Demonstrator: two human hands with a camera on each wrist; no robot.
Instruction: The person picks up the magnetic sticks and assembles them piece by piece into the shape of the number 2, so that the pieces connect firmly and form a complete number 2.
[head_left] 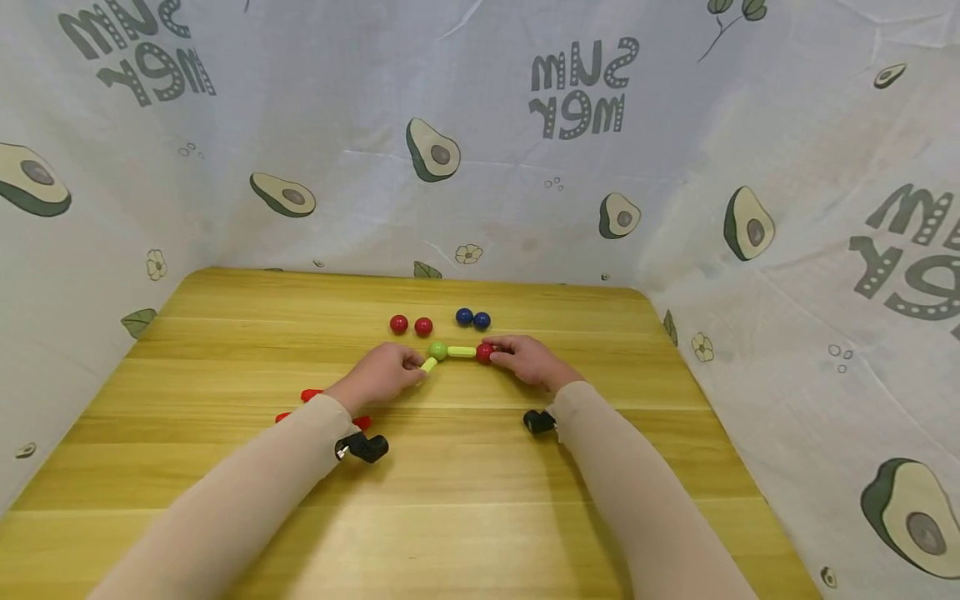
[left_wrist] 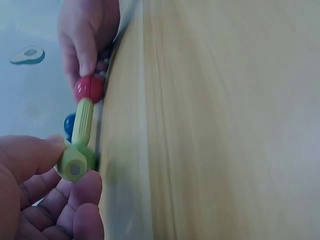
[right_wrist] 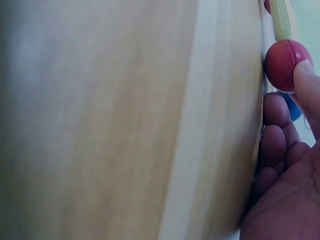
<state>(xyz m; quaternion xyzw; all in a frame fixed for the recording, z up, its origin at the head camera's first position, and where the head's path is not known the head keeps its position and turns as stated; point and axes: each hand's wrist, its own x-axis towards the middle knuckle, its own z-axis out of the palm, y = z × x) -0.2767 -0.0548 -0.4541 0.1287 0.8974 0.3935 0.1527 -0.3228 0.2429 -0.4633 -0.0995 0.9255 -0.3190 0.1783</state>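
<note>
In the head view my left hand (head_left: 381,372) pinches a yellow-green toy building rod (head_left: 428,365) between thumb and fingers. Its free end shows a round grey disc in the left wrist view. The rod's other end meets a green ball (head_left: 438,351). From that ball a second yellow-green rod (head_left: 461,352) runs right to a red ball (head_left: 485,353). My right hand (head_left: 528,362) holds this red ball, the thumb (right_wrist: 309,95) pressing on its side. The joined pieces form a bent chain between both hands, low over the wooden table (head_left: 450,500).
Behind the chain lie two loose red balls, one left (head_left: 399,324) and one right (head_left: 423,327), and two blue balls (head_left: 473,318) side by side. Several red rods (head_left: 311,394) lie by the left forearm, partly covered by it. A printed cloth (head_left: 510,208) hangs around the table's back and sides.
</note>
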